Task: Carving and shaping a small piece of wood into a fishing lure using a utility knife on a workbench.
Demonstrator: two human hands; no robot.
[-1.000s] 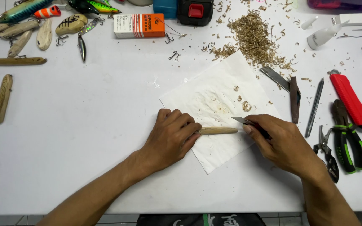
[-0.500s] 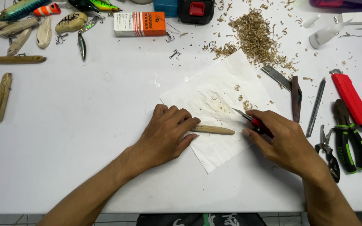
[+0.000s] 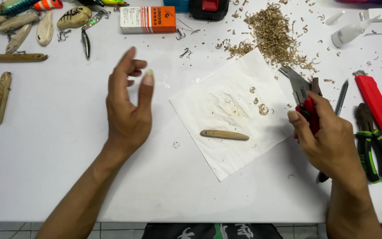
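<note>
A small carved wooden lure blank (image 3: 225,134) lies alone on a white paper towel (image 3: 226,104) in the middle of the white table. My left hand (image 3: 128,110) is raised above the table to the left of the towel, fingers apart, holding nothing. My right hand (image 3: 326,137) is at the towel's right edge, closed around a red-handled utility knife (image 3: 303,95) whose blade points up and away from me.
A heap of wood shavings (image 3: 270,31) lies behind the towel. Painted and bare wooden lures (image 3: 45,26) and loose hooks fill the back left, with an orange-and-white box (image 3: 148,20). Green-handled pliers (image 3: 372,141), a red cutter (image 3: 376,104) and other tools lie at right.
My left hand let go of the wooden blank and lifted away to the left. My right hand drew back to the right with the knife. The blank now lies free on the towel.
</note>
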